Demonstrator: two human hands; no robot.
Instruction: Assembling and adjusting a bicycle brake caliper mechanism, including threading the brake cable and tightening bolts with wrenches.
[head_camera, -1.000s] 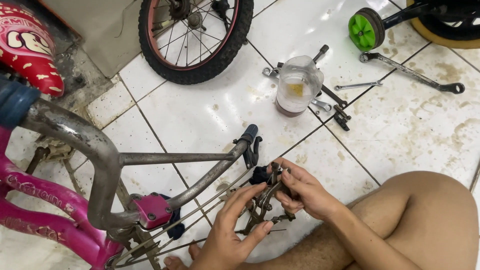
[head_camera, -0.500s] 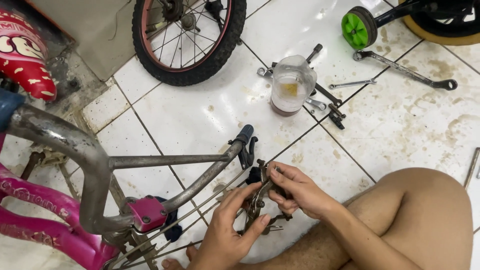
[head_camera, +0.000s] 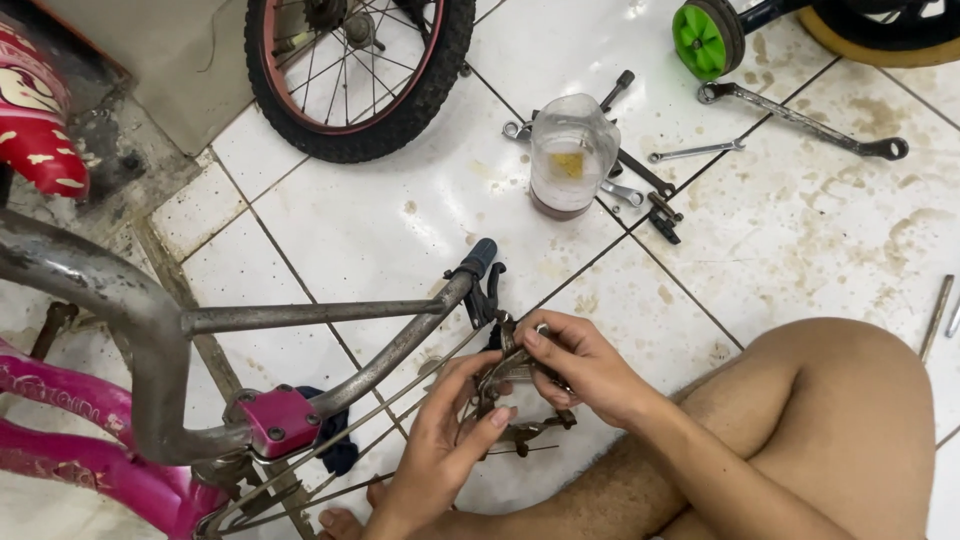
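Note:
My left hand (head_camera: 445, 445) and my right hand (head_camera: 580, 365) both grip a rusty metal brake caliper (head_camera: 503, 385) low in the middle of the view. The left fingers pinch its lower arms; the right fingers close over its top. It hangs on thin cables just below the end of a grey handlebar (head_camera: 330, 315) with a blue grip (head_camera: 478, 257). The handlebar belongs to a pink bicycle frame (head_camera: 90, 450) lying at the left. My bare knee (head_camera: 830, 400) is at the right.
A spoked bicycle wheel (head_camera: 360, 75) lies at the top. A clear plastic jar (head_camera: 568, 155) stands on the white floor tiles (head_camera: 380, 215) among several wrenches (head_camera: 800, 118). A green training wheel (head_camera: 708, 38) and a yellow tyre (head_camera: 880, 35) are at the top right.
The view has shifted a little, so the floor things sit higher and more to the right. Both hands stay on the caliper; the right fingers have moved over its top.

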